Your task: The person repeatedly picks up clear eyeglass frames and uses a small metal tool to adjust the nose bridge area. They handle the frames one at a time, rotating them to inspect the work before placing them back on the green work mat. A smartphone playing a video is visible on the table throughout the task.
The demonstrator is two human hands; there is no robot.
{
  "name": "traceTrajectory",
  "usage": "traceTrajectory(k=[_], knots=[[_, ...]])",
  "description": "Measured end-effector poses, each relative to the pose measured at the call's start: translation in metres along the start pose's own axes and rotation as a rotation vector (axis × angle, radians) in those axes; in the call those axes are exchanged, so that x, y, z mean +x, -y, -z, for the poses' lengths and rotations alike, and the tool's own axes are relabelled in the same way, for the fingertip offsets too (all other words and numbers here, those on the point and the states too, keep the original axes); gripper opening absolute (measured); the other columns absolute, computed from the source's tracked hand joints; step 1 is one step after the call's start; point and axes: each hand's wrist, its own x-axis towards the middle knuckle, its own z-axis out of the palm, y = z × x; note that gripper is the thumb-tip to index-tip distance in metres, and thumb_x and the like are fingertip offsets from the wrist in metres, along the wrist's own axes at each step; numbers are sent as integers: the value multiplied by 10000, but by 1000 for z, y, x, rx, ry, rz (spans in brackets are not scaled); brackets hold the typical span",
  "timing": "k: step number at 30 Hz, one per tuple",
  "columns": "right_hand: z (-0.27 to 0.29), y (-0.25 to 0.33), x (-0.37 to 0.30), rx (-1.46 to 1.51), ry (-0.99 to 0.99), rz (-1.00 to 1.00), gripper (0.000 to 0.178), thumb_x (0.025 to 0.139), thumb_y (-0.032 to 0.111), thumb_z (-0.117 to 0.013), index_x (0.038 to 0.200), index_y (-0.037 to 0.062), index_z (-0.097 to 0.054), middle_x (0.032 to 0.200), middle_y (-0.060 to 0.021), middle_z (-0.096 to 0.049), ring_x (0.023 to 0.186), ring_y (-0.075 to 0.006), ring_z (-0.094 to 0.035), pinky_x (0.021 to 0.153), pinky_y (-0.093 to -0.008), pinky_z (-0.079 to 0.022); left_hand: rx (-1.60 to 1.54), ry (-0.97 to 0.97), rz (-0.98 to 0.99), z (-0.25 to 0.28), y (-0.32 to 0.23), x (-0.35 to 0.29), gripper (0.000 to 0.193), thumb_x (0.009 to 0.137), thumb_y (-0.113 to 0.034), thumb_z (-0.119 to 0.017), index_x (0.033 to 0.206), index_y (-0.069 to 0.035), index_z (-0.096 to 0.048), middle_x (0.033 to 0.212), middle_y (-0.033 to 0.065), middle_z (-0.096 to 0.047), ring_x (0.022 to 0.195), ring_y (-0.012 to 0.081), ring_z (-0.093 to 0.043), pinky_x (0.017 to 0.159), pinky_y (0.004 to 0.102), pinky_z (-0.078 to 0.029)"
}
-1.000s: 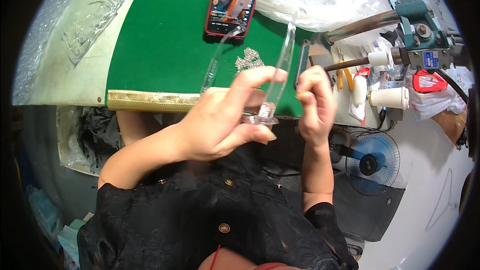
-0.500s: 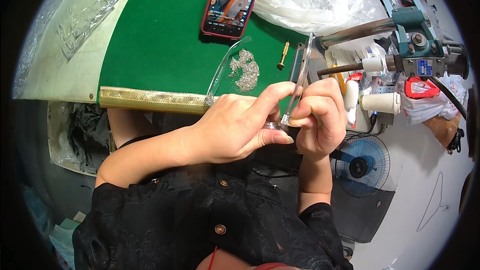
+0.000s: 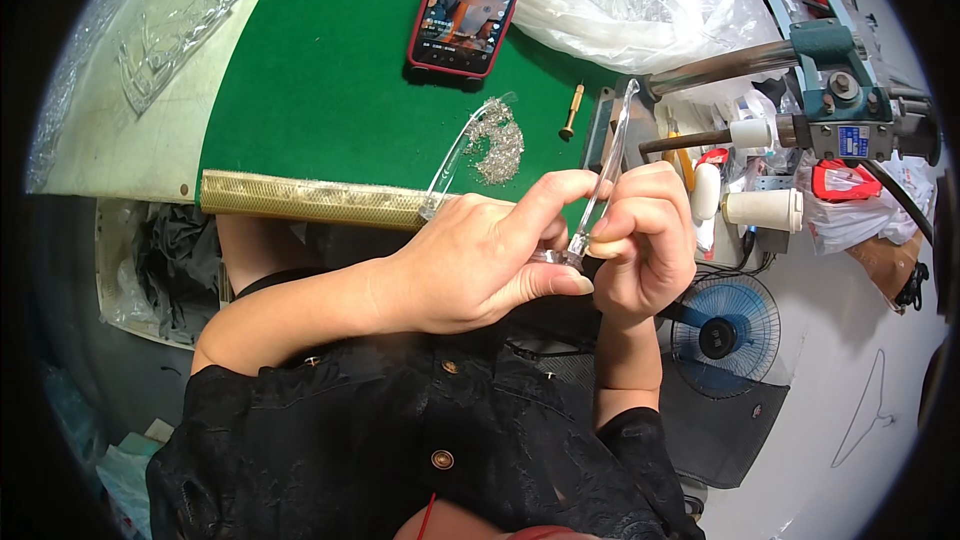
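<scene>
Over the bench's front edge I hold a clear plastic eyeglass frame (image 3: 548,256), most of it hidden by my fingers. My left hand (image 3: 482,258) is closed on its front, thumb and forefinger close to the hinge corner. My right hand (image 3: 645,240) pinches near that hinge, at the base of a clear temple arm (image 3: 612,155) that points up and away. The other temple arm (image 3: 452,162) sticks out beyond my left hand, its tip over a heap of tiny silvery metal parts (image 3: 498,160). Whether my right fingers hold a small part too is hidden.
A green mat (image 3: 310,70) covers the bench, with a gold perforated strip (image 3: 310,198) along its front edge. On it are a phone (image 3: 470,10) and a small brass screwdriver (image 3: 573,112). Right stands a bench machine (image 3: 840,90); clear frames (image 3: 180,30) lie far left.
The temple arm by my right hand has tilted slightly rightward. The other temple's tip has swung over the metal heap. Both hands keep their grip; the phone's picture differs.
</scene>
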Motion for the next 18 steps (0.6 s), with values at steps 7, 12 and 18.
traceTrajectory(k=[7,12,18], knots=[[2,-3,0,8,12,19,191,778,217,-704,769,46,-618,748,-50,-573,681,-190,-532,603,-295,-414,-46,31,40,1,-1,-1,683,903,-426,-578,1342,11,-290,857,128,-670,791,288,-675,720,310,-488],[5,-4,1,90,60,-53,201,764,223,-716,769,41,-630,751,-46,-573,683,-181,-527,601,-286,-416,-41,29,56,1,0,-2,669,903,-397,-589,1350,1,-290,850,123,-671,796,285,-673,735,309,-486],[2,-7,2,49,20,22,174,755,188,-726,757,40,-635,751,-46,-572,677,-179,-524,590,-273,-414,-39,17,53,2,-1,-1,660,903,-393,-589,1347,-2,-296,859,124,-674,799,291,-678,726,311,-490]])
